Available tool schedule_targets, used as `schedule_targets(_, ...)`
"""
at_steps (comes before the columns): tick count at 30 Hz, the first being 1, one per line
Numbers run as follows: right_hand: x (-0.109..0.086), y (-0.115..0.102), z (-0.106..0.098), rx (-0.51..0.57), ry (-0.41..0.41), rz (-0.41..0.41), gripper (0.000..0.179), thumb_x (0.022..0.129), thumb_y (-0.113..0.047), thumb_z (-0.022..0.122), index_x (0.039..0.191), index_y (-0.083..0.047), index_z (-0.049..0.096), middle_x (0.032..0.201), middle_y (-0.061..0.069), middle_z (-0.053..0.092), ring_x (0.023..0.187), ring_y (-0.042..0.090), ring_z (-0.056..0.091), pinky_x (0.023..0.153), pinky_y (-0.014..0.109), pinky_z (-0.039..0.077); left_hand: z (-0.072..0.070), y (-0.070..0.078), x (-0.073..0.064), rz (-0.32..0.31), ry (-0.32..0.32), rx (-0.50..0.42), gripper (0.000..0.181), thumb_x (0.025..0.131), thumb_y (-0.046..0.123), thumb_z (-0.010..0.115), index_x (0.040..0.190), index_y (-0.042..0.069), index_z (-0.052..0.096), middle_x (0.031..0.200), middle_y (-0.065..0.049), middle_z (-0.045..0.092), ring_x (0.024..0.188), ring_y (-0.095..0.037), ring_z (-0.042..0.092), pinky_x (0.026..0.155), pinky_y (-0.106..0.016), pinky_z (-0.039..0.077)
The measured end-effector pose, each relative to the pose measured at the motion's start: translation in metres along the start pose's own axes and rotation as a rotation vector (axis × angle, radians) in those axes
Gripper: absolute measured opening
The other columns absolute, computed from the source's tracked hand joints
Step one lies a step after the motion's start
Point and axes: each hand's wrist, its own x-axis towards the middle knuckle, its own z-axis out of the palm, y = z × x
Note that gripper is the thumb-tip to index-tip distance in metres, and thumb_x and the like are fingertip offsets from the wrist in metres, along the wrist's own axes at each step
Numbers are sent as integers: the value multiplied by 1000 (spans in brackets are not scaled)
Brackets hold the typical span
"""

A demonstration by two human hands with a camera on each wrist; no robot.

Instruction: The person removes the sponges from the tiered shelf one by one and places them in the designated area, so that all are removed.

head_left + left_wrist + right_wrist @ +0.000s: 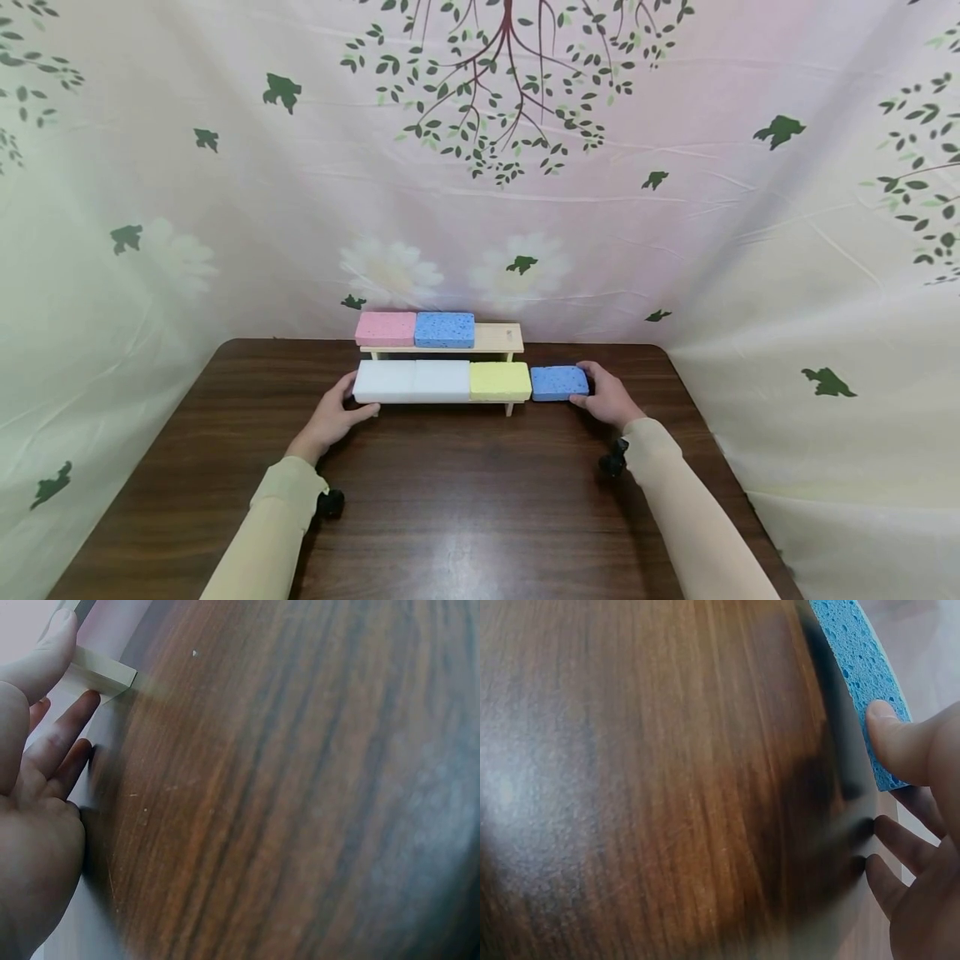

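A small two-step wooden rack (498, 337) stands at the back of the table. Its upper step carries a pink sponge (386, 328) and a blue sponge (445, 330) side by side. Along the lower step are two white sponge-like blocks (412, 382) and a yellow sponge (499, 381). My left hand (330, 418) grips the rack's left end, thumb at the front; some fingers are hidden behind it. With thumb and fingers, my right hand (609, 400) pinches another blue sponge (558, 383) just right of the yellow one. This sponge appears slightly above the table in the right wrist view.
The dark wooden table (465, 483) spreads in front of the rack, with rounded back corners. A patterned cloth (570, 208) hangs close behind the rack and along both sides. Black wrist devices (330, 504) sit below the sleeves.
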Motion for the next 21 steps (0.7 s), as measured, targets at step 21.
schedule_targets(21, 4, 2, 6, -142, -50, 23, 75, 97, -17, 78, 157, 3, 37, 159, 32, 41, 145, 48, 41, 119, 63, 32, -1, -1, 1, -7, -4, 18, 92, 94, 28, 83, 165, 6, 28, 163, -23, 42, 150, -40, 35, 123, -64, 21)
